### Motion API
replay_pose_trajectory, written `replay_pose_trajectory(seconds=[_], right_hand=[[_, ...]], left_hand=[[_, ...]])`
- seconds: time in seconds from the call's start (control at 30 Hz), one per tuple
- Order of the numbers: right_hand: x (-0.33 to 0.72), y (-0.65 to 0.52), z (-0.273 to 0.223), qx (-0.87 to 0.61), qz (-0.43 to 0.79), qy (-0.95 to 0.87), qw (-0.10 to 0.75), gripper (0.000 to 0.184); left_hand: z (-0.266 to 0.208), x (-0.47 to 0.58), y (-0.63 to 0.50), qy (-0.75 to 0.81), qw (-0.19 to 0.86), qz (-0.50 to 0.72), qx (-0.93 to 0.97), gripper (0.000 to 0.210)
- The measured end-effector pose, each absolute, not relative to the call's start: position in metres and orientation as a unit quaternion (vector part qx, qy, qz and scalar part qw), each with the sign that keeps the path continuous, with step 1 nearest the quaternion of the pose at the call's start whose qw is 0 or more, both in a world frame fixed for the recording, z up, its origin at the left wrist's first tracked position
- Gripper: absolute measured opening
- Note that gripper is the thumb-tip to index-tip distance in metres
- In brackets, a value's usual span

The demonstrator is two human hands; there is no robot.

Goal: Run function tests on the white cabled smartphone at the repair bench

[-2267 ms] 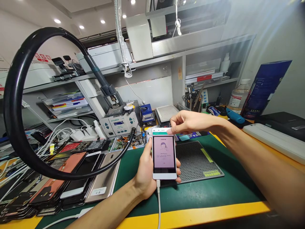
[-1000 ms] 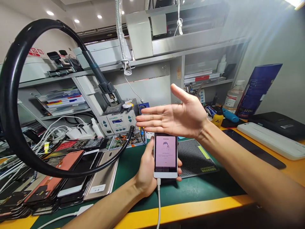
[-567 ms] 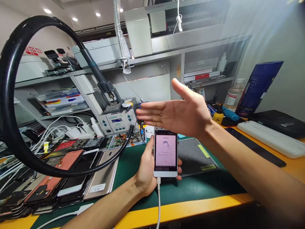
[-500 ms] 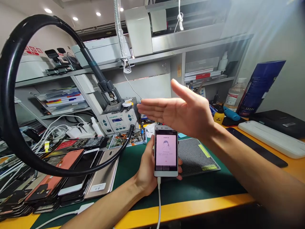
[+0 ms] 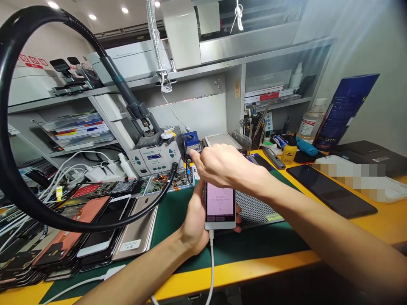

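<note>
A white smartphone [image 5: 220,207] lies in my left hand [image 5: 194,214], whose thumb runs along one long side while fingertips curl round the other. Its lit screen has a pink panel with small text. From its lower end hangs a white charging cable [image 5: 212,258]. My right hand [image 5: 224,164] is closed into a fist over the phone's top end and hides that part; whether it touches the glass I cannot tell. Under and behind the phone are a green mat [image 5: 173,212] and a grey perforated pad [image 5: 254,207].
Stacked phones and phone parts [image 5: 73,233] cover the left side, beneath a looping black hose [image 5: 79,228]. Behind stands a hot-air rework station [image 5: 155,159]. On the right lie a dark phone panel [image 5: 330,190], a yellow bottle [image 5: 289,152] and a clear bottle [image 5: 310,120].
My right hand has gone from flat and stretched out above the phone to a closed fist, lower, over its top end. My left hand still holds the smartphone. The view has shifted slightly.
</note>
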State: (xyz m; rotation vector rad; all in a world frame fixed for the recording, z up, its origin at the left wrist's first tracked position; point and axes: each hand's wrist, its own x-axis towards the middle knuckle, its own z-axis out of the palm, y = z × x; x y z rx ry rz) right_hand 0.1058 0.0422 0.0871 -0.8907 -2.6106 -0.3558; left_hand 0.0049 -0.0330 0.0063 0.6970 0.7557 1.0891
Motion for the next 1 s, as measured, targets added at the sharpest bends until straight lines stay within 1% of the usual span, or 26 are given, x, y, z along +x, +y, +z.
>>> replay_pose_trajectory(seconds=[0.17, 0.37, 0.43, 0.7, 0.77, 0.87, 1.0], right_hand=[[0.096, 0.038, 0.091, -0.363, -0.098, -0.914, 0.155, 0.048], [0.089, 0.035, 0.104, -0.379, -0.054, -0.917, 0.11, 0.031], [0.086, 0.034, 0.108, -0.384, -0.042, -0.917, 0.102, 0.028], [0.068, 0.032, 0.123, -0.382, -0.019, -0.915, 0.129, 0.027], [0.064, 0.032, 0.127, -0.39, -0.012, -0.912, 0.128, 0.026], [0.058, 0.033, 0.131, -0.412, -0.003, -0.903, 0.123, 0.023], [0.054, 0.035, 0.133, -0.412, -0.017, -0.904, 0.112, 0.025]], left_hand=[[0.005, 0.002, -0.033, 0.333, 0.735, 0.498, 0.317, 0.072], [0.002, -0.002, -0.033, 0.327, 0.741, 0.501, 0.304, 0.074], [0.003, -0.003, -0.033, 0.322, 0.744, 0.502, 0.303, 0.074], [0.013, -0.01, -0.033, 0.266, 0.74, 0.535, 0.309, 0.063], [0.014, -0.011, -0.033, 0.252, 0.737, 0.543, 0.314, 0.066], [0.015, -0.012, -0.034, 0.244, 0.734, 0.547, 0.319, 0.076], [0.015, -0.013, -0.034, 0.235, 0.729, 0.551, 0.331, 0.081]])
